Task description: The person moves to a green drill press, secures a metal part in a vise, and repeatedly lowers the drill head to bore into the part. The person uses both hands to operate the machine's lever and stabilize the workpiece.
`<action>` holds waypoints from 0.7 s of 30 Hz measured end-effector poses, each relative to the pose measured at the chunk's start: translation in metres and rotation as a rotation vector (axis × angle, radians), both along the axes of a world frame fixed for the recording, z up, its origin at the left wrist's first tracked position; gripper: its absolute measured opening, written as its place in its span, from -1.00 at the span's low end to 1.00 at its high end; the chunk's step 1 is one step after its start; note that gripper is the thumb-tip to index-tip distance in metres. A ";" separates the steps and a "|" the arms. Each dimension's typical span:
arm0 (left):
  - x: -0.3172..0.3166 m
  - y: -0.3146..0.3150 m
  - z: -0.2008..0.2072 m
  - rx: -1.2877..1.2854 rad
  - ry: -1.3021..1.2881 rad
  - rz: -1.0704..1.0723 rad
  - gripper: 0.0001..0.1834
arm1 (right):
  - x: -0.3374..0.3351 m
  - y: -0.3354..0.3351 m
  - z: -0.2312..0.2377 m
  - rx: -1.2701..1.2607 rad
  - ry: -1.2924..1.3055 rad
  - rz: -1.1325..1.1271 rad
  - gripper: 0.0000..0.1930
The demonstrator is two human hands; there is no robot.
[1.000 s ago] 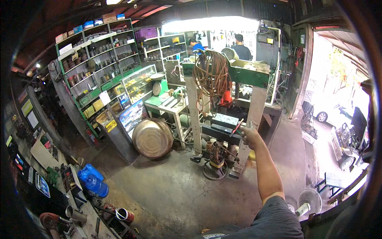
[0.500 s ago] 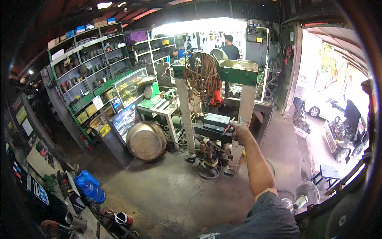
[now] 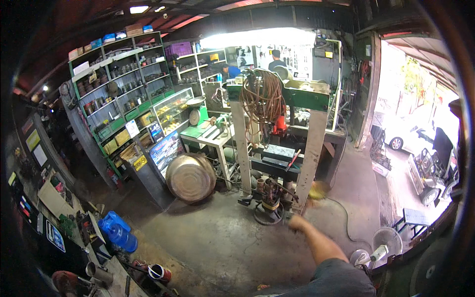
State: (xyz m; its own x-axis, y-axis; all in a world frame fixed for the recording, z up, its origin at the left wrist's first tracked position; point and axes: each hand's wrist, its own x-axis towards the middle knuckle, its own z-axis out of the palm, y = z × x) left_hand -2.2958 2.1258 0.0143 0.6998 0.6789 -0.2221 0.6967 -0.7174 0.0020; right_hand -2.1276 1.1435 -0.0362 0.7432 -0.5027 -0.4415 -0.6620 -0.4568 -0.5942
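Observation:
My right hand (image 3: 297,222) hangs low in front of the floor near the right foot of a shop press, its arm reaching in from the lower right. Motion smears its fingers, and no object shows in it. A red-handled tool (image 3: 293,160) lies slanted on the dark bed (image 3: 273,166) of the press, apart from my hand. Below that bed, a dark pump-like unit (image 3: 270,200) with a yellowish band stands on the floor. My left hand is outside the picture.
Coiled brown hose (image 3: 261,96) hangs from the press's green crossbeam (image 3: 306,99). A large round metal pan (image 3: 190,178) leans near the display case. A fan (image 3: 387,241) stands at the lower right, with a cable (image 3: 350,228) trailing nearby. Two people work at the back.
My right hand has left the press bed and dropped down toward me. The red-handled tool it held is now lying on the bed. The whole view has shifted slightly.

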 end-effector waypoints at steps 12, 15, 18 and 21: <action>0.012 0.016 -0.008 -0.012 0.020 -0.016 -0.11 | -0.276 0.107 -0.204 0.008 0.154 0.612 -0.54; 0.014 0.022 -0.008 -0.012 0.031 -0.026 -0.12 | -0.269 0.100 -0.191 0.072 0.354 0.412 -0.56; 0.015 0.026 -0.008 -0.010 0.042 -0.032 -0.12 | -0.220 0.104 -0.195 0.043 0.582 0.039 -0.62; 0.017 0.029 -0.007 -0.009 0.044 -0.036 -0.12 | -0.169 0.105 -0.192 0.035 0.682 0.211 -0.60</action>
